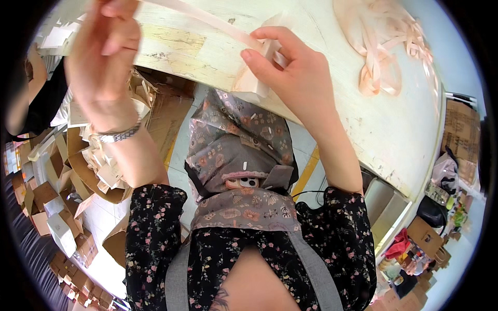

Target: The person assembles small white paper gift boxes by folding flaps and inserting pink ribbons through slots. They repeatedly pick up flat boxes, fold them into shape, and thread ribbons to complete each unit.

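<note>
A pale pink ribbon (212, 20) runs taut between my two hands above the white table. My left hand (104, 67), raised at the upper left and blurred by motion, has its fingers closed at the ribbon's far end; the fingertips are partly cut off by the top edge. At the table's near edge, my right hand (295, 67) grips a small white box (252, 85) between thumb and fingers. The ribbon meets the box under my right fingertips. My palm and fingers hide part of the box.
A loose heap of pink ribbon (381, 49) lies on the table (384, 135) to the right. On the left, an open cardboard box (85, 163) holds small pale pieces, with more cartons (62, 228) around it. Another person's arm (35, 75) shows at the far left.
</note>
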`<state>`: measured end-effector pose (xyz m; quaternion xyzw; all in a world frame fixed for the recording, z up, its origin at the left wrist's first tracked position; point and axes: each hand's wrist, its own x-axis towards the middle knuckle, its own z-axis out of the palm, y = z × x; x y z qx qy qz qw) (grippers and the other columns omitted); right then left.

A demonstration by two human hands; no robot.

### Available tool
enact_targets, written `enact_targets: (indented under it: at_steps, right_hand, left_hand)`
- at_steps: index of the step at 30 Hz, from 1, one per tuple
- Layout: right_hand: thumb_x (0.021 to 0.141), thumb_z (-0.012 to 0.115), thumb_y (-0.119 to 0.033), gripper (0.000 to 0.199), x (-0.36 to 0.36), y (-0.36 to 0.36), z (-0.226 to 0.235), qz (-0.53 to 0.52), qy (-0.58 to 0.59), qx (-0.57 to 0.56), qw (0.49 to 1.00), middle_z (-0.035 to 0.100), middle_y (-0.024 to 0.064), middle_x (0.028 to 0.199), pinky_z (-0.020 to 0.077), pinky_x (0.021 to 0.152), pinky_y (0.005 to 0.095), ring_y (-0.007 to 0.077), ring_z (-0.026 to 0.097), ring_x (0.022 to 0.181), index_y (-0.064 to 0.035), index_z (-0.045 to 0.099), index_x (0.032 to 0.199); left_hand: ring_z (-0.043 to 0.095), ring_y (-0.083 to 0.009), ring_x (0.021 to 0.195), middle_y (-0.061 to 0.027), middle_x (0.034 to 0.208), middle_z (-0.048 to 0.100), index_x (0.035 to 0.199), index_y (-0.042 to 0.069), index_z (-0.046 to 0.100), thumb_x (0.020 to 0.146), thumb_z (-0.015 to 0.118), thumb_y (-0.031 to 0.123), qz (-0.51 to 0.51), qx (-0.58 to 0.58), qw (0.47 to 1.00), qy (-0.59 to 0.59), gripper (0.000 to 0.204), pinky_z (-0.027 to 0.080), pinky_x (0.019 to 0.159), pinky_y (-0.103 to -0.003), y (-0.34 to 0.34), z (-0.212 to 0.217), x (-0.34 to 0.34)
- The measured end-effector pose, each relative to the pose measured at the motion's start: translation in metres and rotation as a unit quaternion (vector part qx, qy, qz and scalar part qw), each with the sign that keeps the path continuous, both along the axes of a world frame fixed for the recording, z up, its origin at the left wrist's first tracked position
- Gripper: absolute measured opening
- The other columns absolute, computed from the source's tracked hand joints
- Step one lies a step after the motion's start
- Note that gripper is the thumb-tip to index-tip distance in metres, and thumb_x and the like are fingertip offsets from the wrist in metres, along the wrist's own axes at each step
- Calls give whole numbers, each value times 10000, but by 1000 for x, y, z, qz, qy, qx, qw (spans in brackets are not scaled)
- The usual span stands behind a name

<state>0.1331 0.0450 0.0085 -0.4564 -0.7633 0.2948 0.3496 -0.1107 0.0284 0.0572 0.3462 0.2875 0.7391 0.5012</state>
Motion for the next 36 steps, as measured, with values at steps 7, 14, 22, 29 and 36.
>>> enact_targets:
  at_steps: [7, 14, 22, 29, 36]
  right_hand:
    - [817, 692, -400, 429, 11, 5, 52, 9, -77, 3, 997, 598, 41, 555, 446, 470, 275, 148, 562, 459, -73, 644, 1089]
    - [962, 496, -324, 370, 20, 10, 72, 55, 249, -193, 947, 548, 22, 533, 345, 418, 214, 56, 438, 426, -21, 691, 1045]
    - [967, 470, -381, 433, 28, 30, 68, 80, 253, -166, 950, 419, -48, 513, 301, 440, 215, 46, 370, 466, -29, 673, 1116]
    - [935, 537, -399, 429, 32, 59, 36, -9, 282, -151, 947, 435, -63, 565, 274, 471, 212, 36, 365, 520, -20, 698, 1057]
    - [885, 615, -342, 336, 53, 21, 56, 237, 139, 227, 934, 618, 22, 714, 443, 671, 284, 164, 574, 749, -20, 714, 885]
  left_hand:
    - [586, -129, 916, -97, 1060, 638, 1049, 16, 607, 917, 554, 123, -76, 183, 898, 393, 178, 467, 639, -243, 12, 54, 59]
    - [574, -202, 1017, -80, 1110, 606, 1125, -26, 571, 797, 699, 89, 21, 124, 842, 525, 370, 454, 876, -315, -2, -16, 105]
    - [583, -217, 624, -67, 740, 604, 946, 47, 652, 873, 579, 88, 65, 163, 729, 661, 111, 465, 566, -315, 17, -31, 111]
    - [535, -75, 634, -11, 755, 603, 962, -14, 639, 976, 492, 230, -289, -39, 909, 298, 285, 437, 569, -211, 40, -40, 103]
    - [634, -132, 802, -83, 913, 683, 1081, -44, 645, 907, 614, 146, -368, -54, 928, 24, 259, 520, 787, -251, 26, -32, 91]
